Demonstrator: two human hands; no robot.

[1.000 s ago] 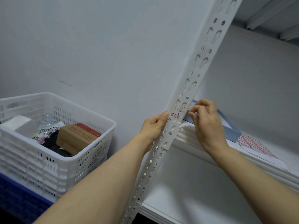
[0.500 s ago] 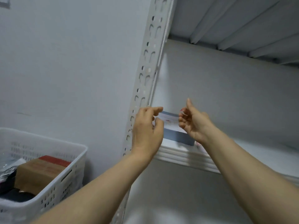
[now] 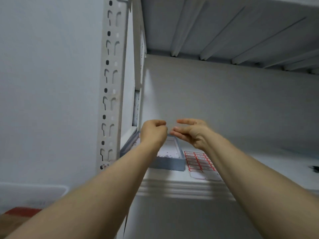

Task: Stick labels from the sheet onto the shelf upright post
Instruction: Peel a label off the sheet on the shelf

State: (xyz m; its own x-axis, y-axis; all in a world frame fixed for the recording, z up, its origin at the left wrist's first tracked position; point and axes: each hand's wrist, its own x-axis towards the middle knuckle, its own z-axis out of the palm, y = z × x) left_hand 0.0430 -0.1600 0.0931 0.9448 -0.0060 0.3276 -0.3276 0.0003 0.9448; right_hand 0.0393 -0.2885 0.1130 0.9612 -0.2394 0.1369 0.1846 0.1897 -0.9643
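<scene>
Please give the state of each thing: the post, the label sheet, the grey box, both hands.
shelf upright post: standing, one small label stuck low on it.
grey box: open, no lid on.
label sheet: lying flat on the shelf, beside the grey box.
left hand: fingers curled; whether they pinch a label is unclear.
right hand: fingers nearly straight, holding nothing visible.

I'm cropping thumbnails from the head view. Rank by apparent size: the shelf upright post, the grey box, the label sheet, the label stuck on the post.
1. shelf upright post
2. grey box
3. label sheet; both partly hidden, so this order is unsure
4. label stuck on the post
</scene>
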